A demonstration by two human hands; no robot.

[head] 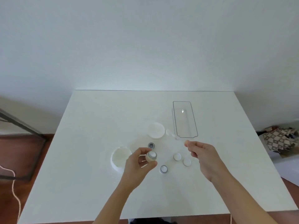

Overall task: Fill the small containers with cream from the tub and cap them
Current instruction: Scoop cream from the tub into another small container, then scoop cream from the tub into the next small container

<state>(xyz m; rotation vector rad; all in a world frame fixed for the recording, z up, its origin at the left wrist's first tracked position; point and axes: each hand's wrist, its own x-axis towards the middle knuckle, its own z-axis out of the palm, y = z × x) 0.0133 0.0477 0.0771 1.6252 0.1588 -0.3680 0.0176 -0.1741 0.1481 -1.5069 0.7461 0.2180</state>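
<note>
My left hand (137,165) grips a small open container (151,156) with white cream in it, lifted above the white table (90,183). My right hand (202,154) pinches the handle end of a clear spatula (172,135); its scoop end lies beside the white tub (156,130) of cream. Two more small open containers stand on the table: a grey one (151,145) behind my left hand and one with white inside (163,168) in front of it. Two white caps (177,156) (187,162) lie under my right hand.
A second white round piece (120,157), perhaps the tub's lid, lies left of my left hand. A clear rectangular tray (194,123) stands behind the right hand. Off the table are a patterned bag (281,139) at right and a metal frame (24,126) at left.
</note>
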